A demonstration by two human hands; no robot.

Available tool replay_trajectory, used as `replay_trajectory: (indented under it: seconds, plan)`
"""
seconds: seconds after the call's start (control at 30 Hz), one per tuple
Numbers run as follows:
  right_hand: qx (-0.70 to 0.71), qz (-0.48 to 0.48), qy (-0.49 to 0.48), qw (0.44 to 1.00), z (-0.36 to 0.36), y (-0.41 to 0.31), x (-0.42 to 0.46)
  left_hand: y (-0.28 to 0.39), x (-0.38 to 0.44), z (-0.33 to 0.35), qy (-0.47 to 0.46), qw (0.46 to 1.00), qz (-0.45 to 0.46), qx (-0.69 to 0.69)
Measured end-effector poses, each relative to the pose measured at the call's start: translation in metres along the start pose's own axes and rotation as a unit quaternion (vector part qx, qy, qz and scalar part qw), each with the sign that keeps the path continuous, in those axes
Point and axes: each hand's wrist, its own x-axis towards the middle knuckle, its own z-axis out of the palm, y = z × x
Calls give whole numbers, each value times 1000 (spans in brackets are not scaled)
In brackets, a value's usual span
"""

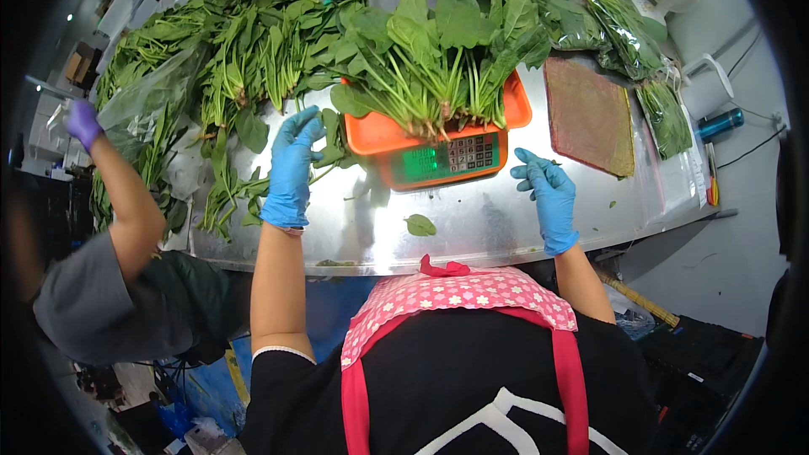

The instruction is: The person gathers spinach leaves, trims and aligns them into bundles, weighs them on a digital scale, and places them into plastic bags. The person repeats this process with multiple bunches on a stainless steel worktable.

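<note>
A bunch of spinach [442,69] with roots toward me lies on the orange tray [373,139] of a digital scale with a green lit display [422,163]. My left hand [294,164], in a blue glove, is raised left of the scale with fingers curled and apart, beside some spinach leaves [334,139]. My right hand [548,196], also blue-gloved, is just right of the scale; its fingers are bent, the thumb near the forefinger, and a tiny dark green bit shows at them. Whether it grips that bit I cannot tell. A loose leaf [420,225] lies on the metal table [461,246].
Heaped spinach [253,57] covers the table's left and far side. Bagged greens [626,31], a mesh cloth [588,114], a white jug [708,85] and a blue bottle [722,124] are at the right. Co-workers' gloved hands [83,123] are at the left and far side.
</note>
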Motion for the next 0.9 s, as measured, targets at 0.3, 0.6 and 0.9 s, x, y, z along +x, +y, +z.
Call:
replay_trajectory:
  seconds: [0.3, 0.6, 0.9]
  plan:
    - [-6, -11, -3, 1000, 4, -20, 14, -31, -18, -4, -33, 996, -52, -64]
    - [127, 56, -7, 990, -1, -53, 76, -35, -8, -8, -165, 941, -126, -266]
    - [21, 213, -166, 963, 0, -60, 155, -12, 12, 12, -226, 913, -171, -292]
